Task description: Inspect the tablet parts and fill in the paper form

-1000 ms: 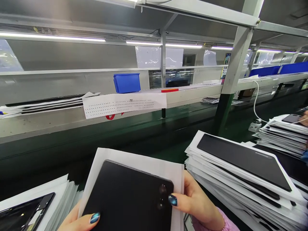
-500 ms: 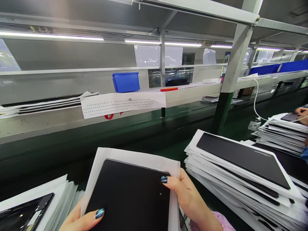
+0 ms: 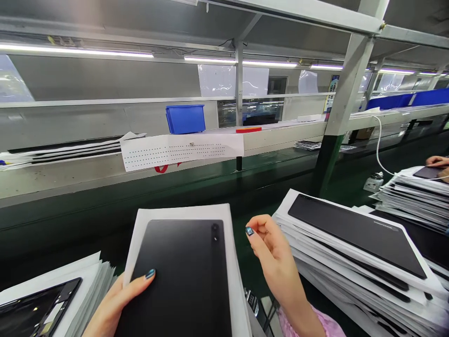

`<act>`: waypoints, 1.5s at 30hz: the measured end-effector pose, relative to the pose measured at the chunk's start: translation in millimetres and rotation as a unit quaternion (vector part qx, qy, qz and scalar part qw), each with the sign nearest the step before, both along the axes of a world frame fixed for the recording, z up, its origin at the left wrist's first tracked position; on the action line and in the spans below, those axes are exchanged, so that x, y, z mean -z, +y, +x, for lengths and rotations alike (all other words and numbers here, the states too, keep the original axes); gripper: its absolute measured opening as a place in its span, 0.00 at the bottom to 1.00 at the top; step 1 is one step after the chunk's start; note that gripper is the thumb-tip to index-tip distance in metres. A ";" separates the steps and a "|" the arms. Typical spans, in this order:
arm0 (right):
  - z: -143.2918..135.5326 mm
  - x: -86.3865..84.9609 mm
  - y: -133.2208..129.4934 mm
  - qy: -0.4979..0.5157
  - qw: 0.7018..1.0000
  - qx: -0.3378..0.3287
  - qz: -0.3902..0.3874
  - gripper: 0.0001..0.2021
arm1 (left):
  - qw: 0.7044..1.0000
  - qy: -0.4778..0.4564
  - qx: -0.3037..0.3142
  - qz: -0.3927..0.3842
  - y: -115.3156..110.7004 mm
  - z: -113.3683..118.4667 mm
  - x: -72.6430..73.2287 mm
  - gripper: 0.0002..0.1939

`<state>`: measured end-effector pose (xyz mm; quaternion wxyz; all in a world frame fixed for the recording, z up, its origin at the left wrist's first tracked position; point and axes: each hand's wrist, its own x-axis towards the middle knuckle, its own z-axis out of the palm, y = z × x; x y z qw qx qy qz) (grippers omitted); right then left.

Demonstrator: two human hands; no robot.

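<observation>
A black tablet-like panel [image 3: 182, 276] with a camera bump at its top right lies on white sheets [image 3: 229, 243]. My left hand [image 3: 119, 299] grips the panel and sheets at the left edge, thumb on the black face. Just right of them, my right hand [image 3: 271, 252] is raised with its fingers curled, touching neither sheets nor panel; nothing shows between its fingertips. On the right stands a tall stack of white sheets [image 3: 315, 252] with black panels between them, a black panel [image 3: 354, 231] on top. At lower left, an opened black housing [image 3: 38, 309] rests on another sheet stack [image 3: 87, 290].
Beyond the dark green bench [image 3: 196, 187] runs a shelf with a blue bin [image 3: 185, 119], a red object [image 3: 248, 129] and a hanging dotted sheet [image 3: 182, 150]. A metal post [image 3: 345, 89] rises at right. Another person's hands [image 3: 438, 164] are by a far-right stack [image 3: 414, 196].
My right hand has let go of the panel and sheets and moved slightly right. The held panel now sits more upright, its camera bump in view.
</observation>
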<state>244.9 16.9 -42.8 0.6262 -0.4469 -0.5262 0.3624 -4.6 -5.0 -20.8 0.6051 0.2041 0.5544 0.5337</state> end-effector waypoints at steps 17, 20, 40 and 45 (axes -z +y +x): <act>-43.6 13.0 15.9 0.362 0.861 -0.316 -0.167 0.16 | 0.989 -0.047 -0.141 -0.003 18.0 12.8 -14.2 0.26; -55.0 16.0 11.1 0.405 0.852 -0.283 -0.171 0.23 | 0.988 -0.078 -0.132 -0.005 21.2 19.4 -14.1 0.25; -42.7 16.2 0.2 -0.435 0.804 -0.205 0.351 0.30 | 0.964 -0.223 -0.094 0.113 22.4 17.8 -2.7 0.24; -33.5 12.3 -3.0 -0.368 0.850 -0.186 0.329 0.20 | 0.969 -0.146 -0.168 0.106 11.1 15.3 -8.0 0.18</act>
